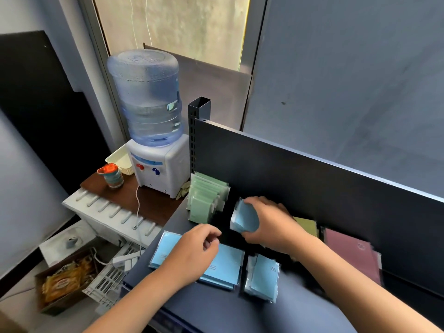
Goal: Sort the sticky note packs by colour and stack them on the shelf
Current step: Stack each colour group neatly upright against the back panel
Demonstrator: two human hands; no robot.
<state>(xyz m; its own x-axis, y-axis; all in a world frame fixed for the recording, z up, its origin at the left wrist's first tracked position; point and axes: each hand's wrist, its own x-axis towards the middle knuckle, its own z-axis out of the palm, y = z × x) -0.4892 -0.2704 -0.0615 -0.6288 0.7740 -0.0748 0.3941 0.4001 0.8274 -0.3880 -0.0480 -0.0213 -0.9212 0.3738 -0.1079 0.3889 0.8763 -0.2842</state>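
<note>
On the dark blue shelf, green packs stand in a row at the back left corner. My right hand grips a bundle of light blue packs just right of the green row, held off the shelf. Flat light blue packs lie near the front edge, and my left hand hovers over them with fingers curled, holding nothing. A smaller light blue stack sits to their right. A yellow-green pack and pink packs lie further right.
The shelf's dark back panel rises behind the packs, with a slotted post at its left end. Left of the shelf a water dispenser and a cup stand on a small table. Crates and a box sit on the floor below.
</note>
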